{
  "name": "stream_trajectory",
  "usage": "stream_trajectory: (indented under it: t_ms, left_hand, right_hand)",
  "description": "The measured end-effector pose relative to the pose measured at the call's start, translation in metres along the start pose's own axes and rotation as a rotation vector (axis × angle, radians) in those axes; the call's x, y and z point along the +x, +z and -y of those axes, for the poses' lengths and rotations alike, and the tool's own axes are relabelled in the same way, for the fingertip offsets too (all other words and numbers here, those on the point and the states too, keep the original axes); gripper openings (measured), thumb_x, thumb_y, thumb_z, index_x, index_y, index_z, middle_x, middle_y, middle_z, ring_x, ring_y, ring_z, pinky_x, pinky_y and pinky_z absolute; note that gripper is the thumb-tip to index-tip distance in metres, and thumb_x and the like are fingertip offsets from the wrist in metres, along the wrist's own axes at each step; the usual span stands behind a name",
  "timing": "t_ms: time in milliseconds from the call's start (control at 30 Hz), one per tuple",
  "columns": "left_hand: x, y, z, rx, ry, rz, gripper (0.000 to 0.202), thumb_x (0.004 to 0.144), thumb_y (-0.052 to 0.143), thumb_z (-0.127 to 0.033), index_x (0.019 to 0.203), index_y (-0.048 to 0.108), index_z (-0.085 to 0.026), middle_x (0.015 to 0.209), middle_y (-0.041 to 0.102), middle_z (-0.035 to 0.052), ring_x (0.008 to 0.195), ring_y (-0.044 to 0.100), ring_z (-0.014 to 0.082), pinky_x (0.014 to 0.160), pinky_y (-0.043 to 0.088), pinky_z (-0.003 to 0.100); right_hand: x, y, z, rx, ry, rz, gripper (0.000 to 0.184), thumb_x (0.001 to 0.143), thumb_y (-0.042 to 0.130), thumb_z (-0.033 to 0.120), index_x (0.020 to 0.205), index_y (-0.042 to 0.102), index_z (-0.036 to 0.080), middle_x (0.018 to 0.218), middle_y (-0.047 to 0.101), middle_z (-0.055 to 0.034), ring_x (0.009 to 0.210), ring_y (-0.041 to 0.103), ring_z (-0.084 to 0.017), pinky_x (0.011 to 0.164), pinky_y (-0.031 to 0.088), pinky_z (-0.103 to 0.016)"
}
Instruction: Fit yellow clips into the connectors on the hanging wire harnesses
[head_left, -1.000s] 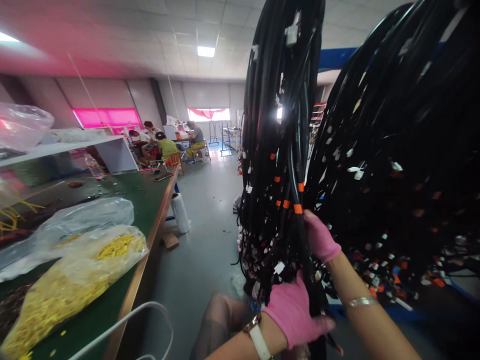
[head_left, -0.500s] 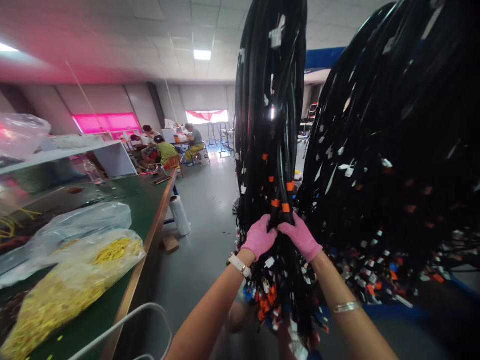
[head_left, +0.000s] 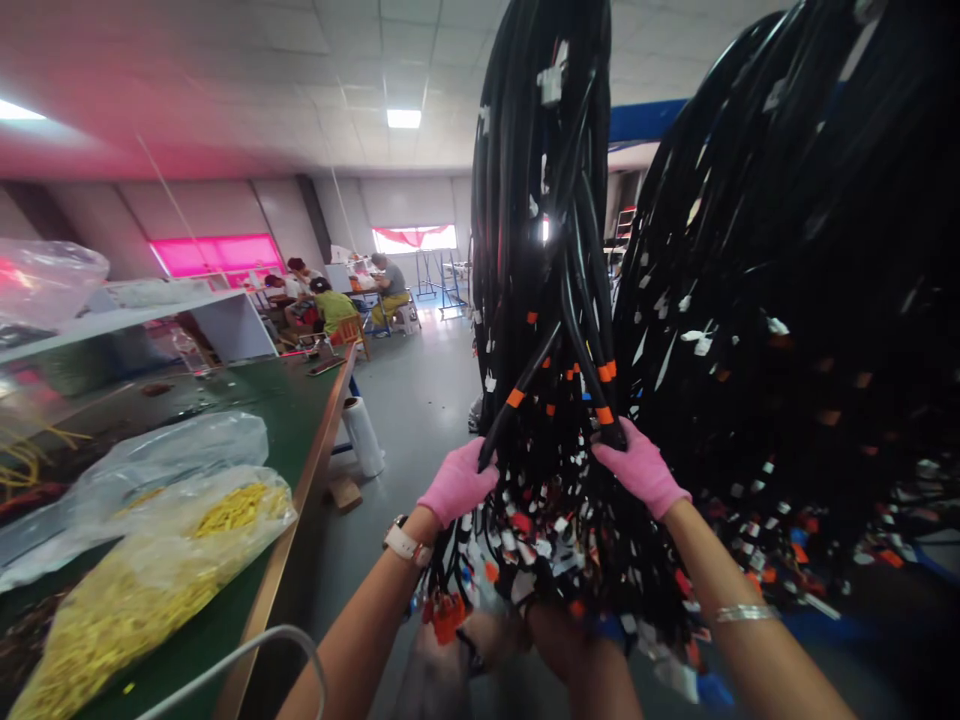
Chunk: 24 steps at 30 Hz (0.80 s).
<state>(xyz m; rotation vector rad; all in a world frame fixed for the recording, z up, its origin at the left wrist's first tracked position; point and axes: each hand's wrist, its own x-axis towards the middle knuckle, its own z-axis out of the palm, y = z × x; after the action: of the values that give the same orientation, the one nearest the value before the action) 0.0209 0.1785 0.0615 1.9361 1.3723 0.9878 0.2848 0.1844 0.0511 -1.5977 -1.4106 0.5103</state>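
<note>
Black wire harnesses (head_left: 517, 180) hang in a thick bundle before me, with white tags, orange tape bands and many small connectors at their lower ends. My left hand (head_left: 459, 482), in a pink glove, is closed around a black harness branch (head_left: 501, 425) with an orange band, drawn out to the left. On the right, my right hand (head_left: 643, 468), gloved in pink too, grips other banded harness branches (head_left: 609, 410). A gap opens between the two held parts, and more hanging strands show behind it. My fingertips are partly hidden by the cables.
A larger mass of harnesses (head_left: 787, 250) hangs at right from a blue rack (head_left: 649, 120). At left is a green-topped table (head_left: 300, 400) with a bag of yellow pieces (head_left: 150, 590). A plastic film roll (head_left: 363, 437) stands on the floor. Several people sit working farther back.
My hands have moved apart from near each other at the bundle's middle, left hand to the left, right hand to the right. The harness branches they hold now spread into an inverted V.
</note>
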Motion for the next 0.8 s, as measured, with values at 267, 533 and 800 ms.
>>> stream_trajectory:
  t_ms: [267,533,800]
  left_hand:
    - [-0.016,0.018,0.01,-0.467,-0.124,0.419,0.012,0.062,0.052,-0.024,0.071,0.045,-0.017,0.052,0.056,-0.0011,0.048,0.053,0.0134,0.051,0.041,0.024]
    - [-0.052,0.047,0.052,-0.912,-0.217,0.691,0.025,0.062,0.06,-0.032,0.077,0.056,-0.012,0.068,0.065,0.0076,0.06,0.058,0.0159,0.055,0.044,0.024]
    - [-0.083,0.069,0.071,-1.149,-0.309,0.603,0.034,0.063,0.069,-0.038,0.08,0.061,-0.01,0.068,0.062,0.0062,0.059,0.057,0.0147,0.058,0.045,0.025]
  right_hand:
    - [0.008,-0.004,-0.011,-0.195,-0.009,-0.015,0.044,0.069,0.058,0.037,0.111,0.054,0.024,0.08,0.063,-0.0019,0.07,0.059,-0.019,0.065,0.043,-0.029]
    - [0.007,0.008,-0.005,-0.244,0.029,-0.045,0.053,0.07,0.057,0.044,0.119,0.047,0.025,0.09,0.065,-0.0045,0.08,0.061,-0.023,0.07,0.045,-0.032]
    - [0.006,0.026,-0.005,-0.315,0.073,-0.103,0.067,0.071,0.055,0.049,0.13,0.038,0.023,0.103,0.064,-0.0113,0.092,0.061,-0.03,0.077,0.046,-0.04]
